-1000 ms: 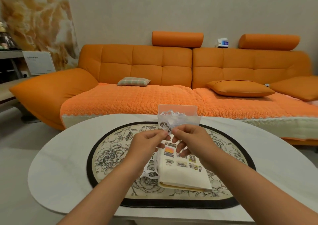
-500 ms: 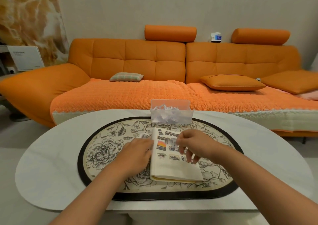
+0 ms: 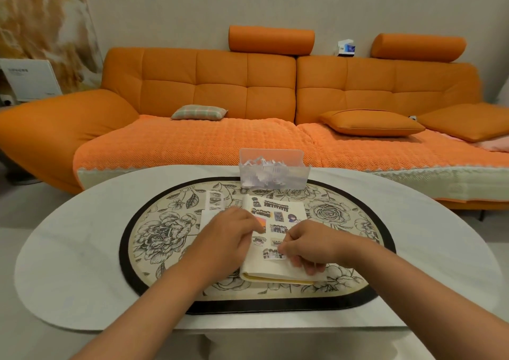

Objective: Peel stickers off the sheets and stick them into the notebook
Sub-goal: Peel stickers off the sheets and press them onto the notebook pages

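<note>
Left hand (image 3: 228,239): palm down, fingers relaxed, resting on the left edge of the open notebook (image 3: 275,270). Right hand (image 3: 311,245): fingers curled, thumb and forefinger meeting at the edge of a sticker (image 3: 272,254) on the lower page; whether they pinch it cannot be told. Notebook lies between and under both hands, on a floral mat (image 3: 159,235). Sheets (image 3: 214,200) lie just beyond the left hand. A clear box (image 3: 272,176) of paper scraps stands beyond the notebook. Mat on white counter (image 3: 68,263); sofa (image 3: 220,89) behind.
</note>
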`<action>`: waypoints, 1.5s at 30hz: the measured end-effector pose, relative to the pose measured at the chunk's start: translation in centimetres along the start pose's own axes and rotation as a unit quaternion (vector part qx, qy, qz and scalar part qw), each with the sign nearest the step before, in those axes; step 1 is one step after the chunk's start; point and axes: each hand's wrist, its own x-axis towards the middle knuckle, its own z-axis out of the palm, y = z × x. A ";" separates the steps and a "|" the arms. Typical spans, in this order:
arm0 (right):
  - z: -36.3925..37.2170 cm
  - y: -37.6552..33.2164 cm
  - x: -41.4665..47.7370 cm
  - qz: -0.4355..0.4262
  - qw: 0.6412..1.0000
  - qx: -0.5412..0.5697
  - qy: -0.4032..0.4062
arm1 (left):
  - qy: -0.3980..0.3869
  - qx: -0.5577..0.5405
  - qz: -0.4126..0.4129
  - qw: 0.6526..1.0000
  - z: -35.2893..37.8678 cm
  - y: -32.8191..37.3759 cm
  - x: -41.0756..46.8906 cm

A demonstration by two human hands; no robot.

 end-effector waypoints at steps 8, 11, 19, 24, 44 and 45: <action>1.2 -0.2 0.6 0.019 0.994 -0.082 0.076 | -0.048 0.057 0.085 0.994 1.5 1.0 -1.4; 1.8 -0.3 0.4 0.027 0.976 -0.166 0.138 | -0.050 0.084 0.073 0.993 1.4 0.9 -2.0; 3.7 1.1 -1.5 -0.148 0.888 -0.354 0.252 | -0.069 0.118 0.044 0.990 2.2 1.0 -3.3; 5.9 3.7 -2.0 -0.241 0.830 -0.409 0.292 | -0.074 0.155 0.031 0.985 2.3 1.7 -4.0; 6.2 4.8 -2.6 -0.232 0.851 -0.388 0.267 | -0.049 0.137 0.076 0.986 2.0 0.3 -4.0; 6.2 4.9 -2.7 -0.235 0.848 -0.388 0.272 | -0.043 0.137 0.072 0.987 2.1 0.2 -4.0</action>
